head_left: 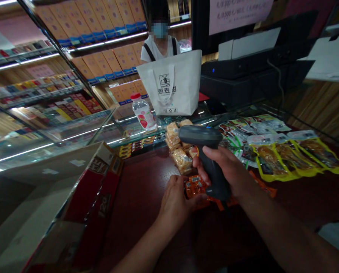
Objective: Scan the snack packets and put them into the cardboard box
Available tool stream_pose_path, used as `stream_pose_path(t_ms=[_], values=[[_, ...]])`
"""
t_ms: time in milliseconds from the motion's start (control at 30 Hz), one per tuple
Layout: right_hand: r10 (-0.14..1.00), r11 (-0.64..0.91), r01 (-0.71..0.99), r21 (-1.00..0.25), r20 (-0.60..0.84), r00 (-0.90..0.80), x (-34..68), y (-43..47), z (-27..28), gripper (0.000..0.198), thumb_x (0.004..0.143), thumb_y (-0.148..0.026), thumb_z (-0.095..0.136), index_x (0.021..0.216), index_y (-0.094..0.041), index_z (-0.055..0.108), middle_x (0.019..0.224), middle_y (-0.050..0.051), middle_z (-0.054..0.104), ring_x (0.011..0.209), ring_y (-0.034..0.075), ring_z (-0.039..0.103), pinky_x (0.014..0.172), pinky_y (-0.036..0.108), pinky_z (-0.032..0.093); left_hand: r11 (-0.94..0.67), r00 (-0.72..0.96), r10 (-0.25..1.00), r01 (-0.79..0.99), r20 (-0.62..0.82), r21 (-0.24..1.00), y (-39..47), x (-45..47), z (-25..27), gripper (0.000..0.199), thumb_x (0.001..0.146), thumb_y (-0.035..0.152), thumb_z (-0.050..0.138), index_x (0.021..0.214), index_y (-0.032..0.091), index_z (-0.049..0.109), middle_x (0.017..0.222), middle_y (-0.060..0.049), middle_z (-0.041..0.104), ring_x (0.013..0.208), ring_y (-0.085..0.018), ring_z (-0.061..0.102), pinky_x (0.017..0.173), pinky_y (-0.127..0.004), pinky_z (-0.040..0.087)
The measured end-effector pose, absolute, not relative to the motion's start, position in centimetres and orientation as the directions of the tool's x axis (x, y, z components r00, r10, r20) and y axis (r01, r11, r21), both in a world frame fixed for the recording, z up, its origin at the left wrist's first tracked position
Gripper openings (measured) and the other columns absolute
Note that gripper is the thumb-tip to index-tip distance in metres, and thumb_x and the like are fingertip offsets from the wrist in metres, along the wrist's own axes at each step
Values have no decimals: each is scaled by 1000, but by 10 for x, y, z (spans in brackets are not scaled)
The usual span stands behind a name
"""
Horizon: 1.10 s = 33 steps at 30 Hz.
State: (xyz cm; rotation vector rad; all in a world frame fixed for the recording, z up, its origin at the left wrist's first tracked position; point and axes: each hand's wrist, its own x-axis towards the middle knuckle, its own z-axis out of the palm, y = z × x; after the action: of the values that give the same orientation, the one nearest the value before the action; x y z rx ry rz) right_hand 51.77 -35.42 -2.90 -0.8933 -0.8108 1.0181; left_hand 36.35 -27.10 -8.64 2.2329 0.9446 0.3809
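My right hand (223, 163) is wrapped round the handle of a dark grey barcode scanner (200, 135), held above the counter with its head toward the left. Below it lie small orange snack packets (194, 185), partly covered by the scanner and my hands. The fingers and thumb of my left hand (175, 197) close on the left edge of these packets. Just beyond sit clear-wrapped, bread-like pale snacks (181, 160), close to the scanner's head. On the right, yellow-edged vacuum packs of brown meat (280, 159) lie beside several green and white packets (237, 132).
A large red carton (92, 201) stands open at the left. Behind the snacks are a plastic bottle with a red cap (143, 113) and a white tote bag (175, 87) on the glass counter. A masked person (160, 45) stands behind the bag. A black machine (249, 72) fills the back right.
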Motion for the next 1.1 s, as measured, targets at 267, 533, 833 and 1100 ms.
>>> stream_pose_path(t_ms=[267,533,833,1100], values=[[935,270,-407,-873,137,326,517,-354,-26,28,89,-47,69,89,-20,64,70,0,66,46,12,55,42,19,45,-466,631,769,442,104,767,-280,366,-99,32,65,21,82,93,21,66,113,-8,53,108,-28,54,93,-43,48],[950,233,-373,-898,127,287,518,-353,-30,35,92,-51,65,76,-20,67,53,1,62,45,15,53,42,22,44,-422,653,742,278,153,863,-274,353,-86,13,77,21,70,72,21,57,88,-4,65,89,-22,62,81,-34,48],[983,74,-309,-948,17,183,494,-345,-50,40,91,-55,67,78,-18,64,54,0,63,41,13,54,39,19,41,21,374,926,88,-53,996,-227,297,-80,41,78,52,73,92,22,47,70,5,66,53,-15,67,48,-23,49],[984,-58,-280,-958,-101,144,475,-341,-71,47,89,-64,65,82,-18,62,50,0,62,39,14,54,39,21,42,71,278,957,37,-79,997,-216,289,-94,34,78,41,75,89,19,52,61,7,64,44,-6,55,44,-15,41]])
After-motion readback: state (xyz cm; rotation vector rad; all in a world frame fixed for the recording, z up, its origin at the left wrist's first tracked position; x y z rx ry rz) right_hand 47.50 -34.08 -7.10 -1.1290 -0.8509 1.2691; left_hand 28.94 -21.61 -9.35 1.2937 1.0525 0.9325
